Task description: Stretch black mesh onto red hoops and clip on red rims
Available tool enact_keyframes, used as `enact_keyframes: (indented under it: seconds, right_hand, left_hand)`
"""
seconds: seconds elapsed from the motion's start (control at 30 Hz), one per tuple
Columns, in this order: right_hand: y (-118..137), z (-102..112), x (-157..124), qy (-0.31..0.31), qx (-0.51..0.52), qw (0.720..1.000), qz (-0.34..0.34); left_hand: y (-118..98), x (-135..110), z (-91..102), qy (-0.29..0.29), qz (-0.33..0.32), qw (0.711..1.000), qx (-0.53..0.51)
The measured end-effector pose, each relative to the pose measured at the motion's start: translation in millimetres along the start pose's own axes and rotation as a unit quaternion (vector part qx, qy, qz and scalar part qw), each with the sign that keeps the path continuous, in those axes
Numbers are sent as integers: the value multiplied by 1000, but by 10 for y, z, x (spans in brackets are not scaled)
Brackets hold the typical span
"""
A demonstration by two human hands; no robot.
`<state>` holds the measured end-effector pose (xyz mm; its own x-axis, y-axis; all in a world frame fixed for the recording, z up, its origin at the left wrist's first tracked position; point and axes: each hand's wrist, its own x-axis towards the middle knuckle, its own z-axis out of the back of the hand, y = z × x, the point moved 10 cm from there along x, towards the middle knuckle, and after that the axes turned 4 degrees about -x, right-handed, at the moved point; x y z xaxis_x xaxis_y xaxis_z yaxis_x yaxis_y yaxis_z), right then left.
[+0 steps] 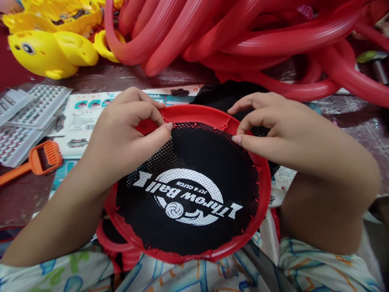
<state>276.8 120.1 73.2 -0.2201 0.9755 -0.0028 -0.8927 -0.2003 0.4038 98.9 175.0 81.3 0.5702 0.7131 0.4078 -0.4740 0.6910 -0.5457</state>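
A round red plastic ring [263,190] lies in my lap with a black mesh net [194,162] stretched across it; the net carries white upside-down "Throw Ball" print. My left hand [127,125] pinches the net's edge against the far rim of the ring. My right hand [273,125] rests at the ring's upper right, its fingertips pressing the mesh edge there. Both hands have bent, closed fingers on the net. More black mesh [219,95] lies just beyond the ring.
A heap of red plastic rings [243,36] fills the back of the table. Yellow duck-shaped toy parts [51,52] sit at the back left. Clear blister trays [27,117], printed cards [85,117] and an orange-handled tool [39,160] lie at the left.
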Motion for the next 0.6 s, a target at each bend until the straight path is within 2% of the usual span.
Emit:
enact_keyframes:
  seconds: [0.2,0.33,0.6]
  right_hand:
    - [-44,28,10,6,15,1000,-12]
    - [-79,51,18,-13,31,999,-23]
    - [-95,40,43,-17,12,999,-39]
  left_hand:
    - [-5,-5,-6,9,0,1000,3]
    - [-4,-7,-8,10,-1,1000,4]
    - [19,-2,-28,4,6,1000,9]
